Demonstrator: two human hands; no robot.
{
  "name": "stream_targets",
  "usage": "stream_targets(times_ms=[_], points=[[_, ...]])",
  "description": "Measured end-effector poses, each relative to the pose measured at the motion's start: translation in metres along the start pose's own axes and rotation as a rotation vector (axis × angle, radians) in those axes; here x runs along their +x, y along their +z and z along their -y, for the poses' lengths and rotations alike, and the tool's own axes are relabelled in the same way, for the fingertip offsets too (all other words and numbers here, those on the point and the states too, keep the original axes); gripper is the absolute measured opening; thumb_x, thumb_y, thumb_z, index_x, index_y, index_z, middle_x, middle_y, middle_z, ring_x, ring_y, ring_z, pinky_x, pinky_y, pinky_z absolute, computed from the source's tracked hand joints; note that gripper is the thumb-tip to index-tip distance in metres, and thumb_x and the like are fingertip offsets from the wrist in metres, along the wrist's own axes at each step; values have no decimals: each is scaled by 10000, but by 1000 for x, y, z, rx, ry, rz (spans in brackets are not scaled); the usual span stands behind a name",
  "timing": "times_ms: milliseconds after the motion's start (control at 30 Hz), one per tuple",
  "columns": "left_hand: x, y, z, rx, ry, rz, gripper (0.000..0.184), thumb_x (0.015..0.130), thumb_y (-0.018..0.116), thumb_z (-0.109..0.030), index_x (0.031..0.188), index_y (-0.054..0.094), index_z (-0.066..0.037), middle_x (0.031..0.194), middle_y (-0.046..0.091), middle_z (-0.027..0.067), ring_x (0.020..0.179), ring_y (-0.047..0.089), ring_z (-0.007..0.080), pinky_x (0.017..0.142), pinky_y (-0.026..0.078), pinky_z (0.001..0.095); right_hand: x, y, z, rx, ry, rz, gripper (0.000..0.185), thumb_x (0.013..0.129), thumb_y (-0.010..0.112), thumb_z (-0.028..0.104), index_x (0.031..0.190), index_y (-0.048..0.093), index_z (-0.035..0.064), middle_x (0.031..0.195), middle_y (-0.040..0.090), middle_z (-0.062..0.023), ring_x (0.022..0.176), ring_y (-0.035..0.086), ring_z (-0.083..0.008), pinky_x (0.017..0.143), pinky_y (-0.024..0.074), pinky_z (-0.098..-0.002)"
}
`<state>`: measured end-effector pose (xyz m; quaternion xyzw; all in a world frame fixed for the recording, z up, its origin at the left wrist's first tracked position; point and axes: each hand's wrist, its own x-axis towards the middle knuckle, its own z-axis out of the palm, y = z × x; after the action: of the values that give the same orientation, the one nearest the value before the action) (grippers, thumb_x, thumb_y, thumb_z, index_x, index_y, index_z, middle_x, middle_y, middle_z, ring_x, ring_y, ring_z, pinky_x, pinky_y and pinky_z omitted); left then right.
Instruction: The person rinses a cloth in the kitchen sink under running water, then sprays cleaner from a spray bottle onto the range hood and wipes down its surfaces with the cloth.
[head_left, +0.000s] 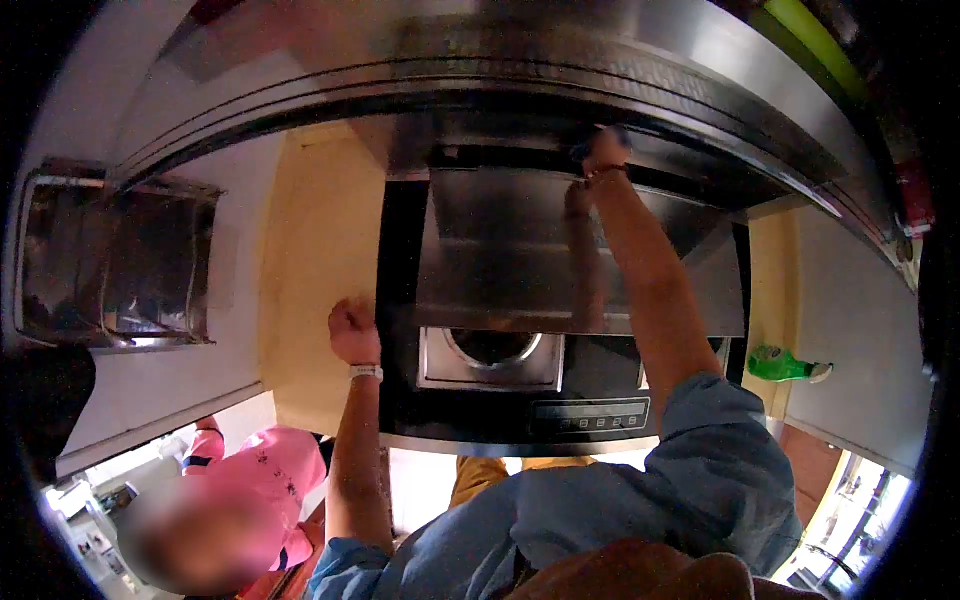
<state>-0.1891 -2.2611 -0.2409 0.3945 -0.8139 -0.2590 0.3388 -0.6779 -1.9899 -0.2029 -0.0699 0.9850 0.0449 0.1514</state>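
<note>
My right hand (606, 150) reaches up to the dark gap along the upper edge of a shiny metal panel (510, 260), its fingers closed on a small dark blue thing, perhaps a cloth. The panel mirrors my forearm. Below the panel is a black cooktop (480, 412) with a square metal burner plate (434, 358) and a control strip (590, 414). Beside the cooktop's left edge, my left hand (353, 332) is curled into a loose fist over the yellow surface (315, 300), with nothing visible in it.
A green bottle (780, 365) lies at the right, near a pale surface. Metal rack-like fittings (150, 260) are at the far left. Another person in a pink top (265, 470) is at the lower left. A curved metal edge (440, 90) spans the top.
</note>
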Motion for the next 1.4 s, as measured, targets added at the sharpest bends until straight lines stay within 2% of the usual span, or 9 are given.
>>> stream_targets(times_ms=[100,233,400,633,733,800,933,1133,1400], points=[[2,-5,-19,132,93,-37,201,832,634,-207,955,631,-48,949,652,142,837,620,330,708,515,395,0,13,49,-137,-278,-150,425,807,649,279,1221,602,195,1241,591,-72,1077,605,-258,865,513,-368],[5,-14,-39,147,116,-99,184,822,641,-211,932,632,-65,899,642,128,801,615,324,681,510,407,-53,-35,118,110,-86,19,426,810,653,253,1225,601,174,1265,569,-72,1090,599,-242,872,514,-364],[3,-4,-12,-130,-50,-16,199,822,646,-214,942,635,-56,876,638,129,755,616,319,645,505,408,-56,-35,183,146,-190,-26,437,799,675,251,1225,601,186,1245,583,-49,1088,591,-261,883,509,-361],[15,-20,-47,97,-8,-48,226,871,607,-253,942,640,-41,901,647,138,759,629,281,669,517,361,-91,-44,226,365,-305,-253,354,792,663,226,1146,653,239,1197,612,-50,1038,604,-243,931,475,-354],[15,-24,-46,190,-1,48,203,845,627,-232,936,645,-51,896,648,133,778,628,283,659,515,359,-70,-24,241,159,-436,-114,317,771,673,193,1086,678,226,1139,638,-57,980,623,-246,928,465,-351],[8,-12,-28,98,-80,13,211,822,648,-230,951,642,-64,887,644,118,754,628,282,630,515,376,-42,4,233,581,-675,-395,373,759,668,165,1127,650,223,1145,632,-85,965,631,-248,876,489,-382],[12,-18,-29,209,-22,72,235,813,659,-244,974,637,-74,912,646,115,767,634,304,636,524,400,6,52,262,974,-617,-353,341,793,621,127,1133,620,159,1060,628,-77,869,608,-232,784,503,-356],[9,-13,-18,173,9,86,217,854,618,-265,954,642,-74,966,650,133,889,617,336,736,525,402,-7,-10,216,873,-509,-410,271,831,577,108,1100,604,121,1026,623,-74,867,597,-225,749,511,-356],[15,-18,-30,159,45,86,193,864,592,-236,811,610,-51,772,628,149,724,598,334,625,486,410,-13,-33,45,468,-359,-461,182,873,532,98,1043,594,95,1016,617,-75,915,591,-223,742,517,-371]])
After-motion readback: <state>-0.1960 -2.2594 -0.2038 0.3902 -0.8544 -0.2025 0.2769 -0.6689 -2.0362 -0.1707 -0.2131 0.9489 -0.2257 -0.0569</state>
